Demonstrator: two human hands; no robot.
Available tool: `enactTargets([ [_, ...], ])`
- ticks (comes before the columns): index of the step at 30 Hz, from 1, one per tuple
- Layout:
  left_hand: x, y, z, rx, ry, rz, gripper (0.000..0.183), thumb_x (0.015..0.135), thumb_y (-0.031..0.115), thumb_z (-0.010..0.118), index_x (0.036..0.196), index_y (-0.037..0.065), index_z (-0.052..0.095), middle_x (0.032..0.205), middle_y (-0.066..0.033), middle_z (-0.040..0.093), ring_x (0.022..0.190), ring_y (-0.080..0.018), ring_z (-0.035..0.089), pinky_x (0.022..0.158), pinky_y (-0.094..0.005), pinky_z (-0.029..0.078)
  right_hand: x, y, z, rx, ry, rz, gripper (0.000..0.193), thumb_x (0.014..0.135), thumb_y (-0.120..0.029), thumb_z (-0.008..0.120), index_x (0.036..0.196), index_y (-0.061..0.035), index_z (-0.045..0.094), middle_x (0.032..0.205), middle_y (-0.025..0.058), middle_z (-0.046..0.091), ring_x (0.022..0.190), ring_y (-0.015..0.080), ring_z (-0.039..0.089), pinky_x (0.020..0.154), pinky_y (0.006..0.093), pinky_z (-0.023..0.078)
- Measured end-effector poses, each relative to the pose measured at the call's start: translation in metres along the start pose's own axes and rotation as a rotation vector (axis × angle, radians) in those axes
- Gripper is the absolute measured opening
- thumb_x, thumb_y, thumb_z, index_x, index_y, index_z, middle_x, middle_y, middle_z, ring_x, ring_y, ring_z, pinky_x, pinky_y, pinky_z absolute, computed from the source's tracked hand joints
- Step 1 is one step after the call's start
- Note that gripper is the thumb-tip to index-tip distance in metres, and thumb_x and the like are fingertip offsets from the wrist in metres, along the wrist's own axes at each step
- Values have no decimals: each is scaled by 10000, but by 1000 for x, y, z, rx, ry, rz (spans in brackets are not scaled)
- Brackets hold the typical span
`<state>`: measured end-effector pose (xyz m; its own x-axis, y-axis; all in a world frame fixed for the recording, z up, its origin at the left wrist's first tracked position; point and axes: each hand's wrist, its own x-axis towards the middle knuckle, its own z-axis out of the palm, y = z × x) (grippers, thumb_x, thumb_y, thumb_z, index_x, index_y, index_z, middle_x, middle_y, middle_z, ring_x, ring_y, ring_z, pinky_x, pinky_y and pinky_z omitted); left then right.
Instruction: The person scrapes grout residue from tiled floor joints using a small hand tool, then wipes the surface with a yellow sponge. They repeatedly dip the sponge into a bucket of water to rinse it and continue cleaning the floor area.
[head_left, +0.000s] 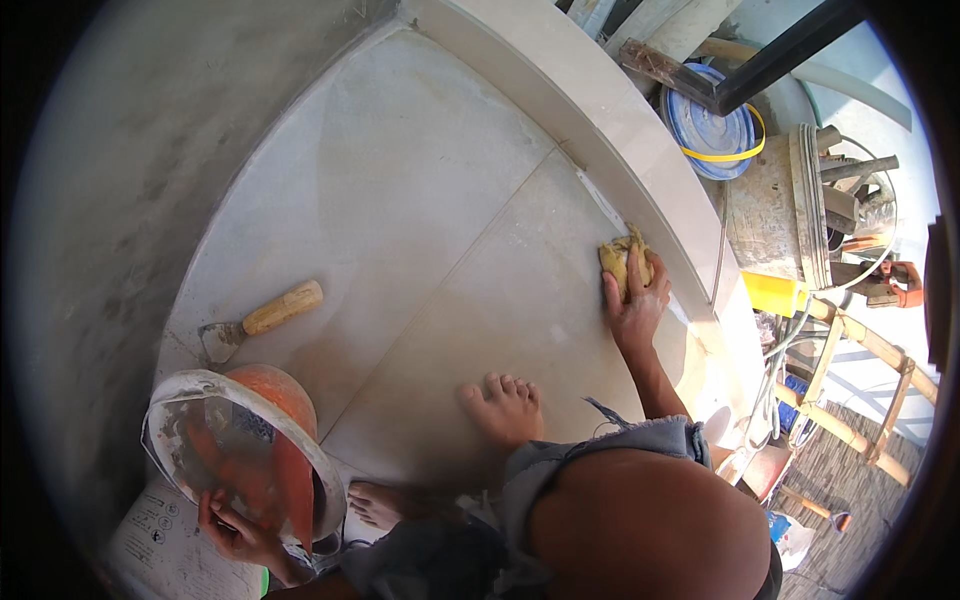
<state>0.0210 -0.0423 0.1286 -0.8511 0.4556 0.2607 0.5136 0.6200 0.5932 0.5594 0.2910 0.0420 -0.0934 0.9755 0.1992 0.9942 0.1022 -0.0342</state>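
Scraper (pixel 262 320) near floor's (pixel 380 150) left edge | bucket (pixel 215 383) at lower-left corner, left grip (pixel 238 535) clasping its rim | foot (pixel 507 412) between | sponge (pixel 617 262) yellow, ragged, at right edge beside ledge (pixel 622 130), pinched by right grip (pixel 638 308)

Blue lid (pixel 706 128) beside tool-filled bucket (pixel 765 215)

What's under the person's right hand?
Under the right hand is a crumpled yellow sponge, or something like one, on the pale floor tile beside the low ledge. Its underside and the surface beneath are covered, so I can't tell what's there.
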Motion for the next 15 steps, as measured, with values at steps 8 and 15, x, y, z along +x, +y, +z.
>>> enactTargets([
  [8, -1, -7, 5, -21, 79, 43, 263, 1115, 133, 554, 1248, -33, 708, 1073, -123, 739, 926, -187, 716, 822, -323, 578, -88, 96, -17, -128, 6, 1013, 654, 1022, -521, 629, 1534, -117, 592, 1577, 216, 352, 1341, 472, 458, 1065, 650, 417],
  [15, 1, -11, -2, 31, 83, 32, 284, 1121, 180, 566, 1276, -12, 707, 1097, -110, 739, 958, -175, 698, 871, -325, 554, 6, -96, 11, 92, 41, 98, 620, 927, -324, 801, 1475, -90, 632, 1486, 231, 475, 1285, 465, 507, 1038, 593, 448],
])
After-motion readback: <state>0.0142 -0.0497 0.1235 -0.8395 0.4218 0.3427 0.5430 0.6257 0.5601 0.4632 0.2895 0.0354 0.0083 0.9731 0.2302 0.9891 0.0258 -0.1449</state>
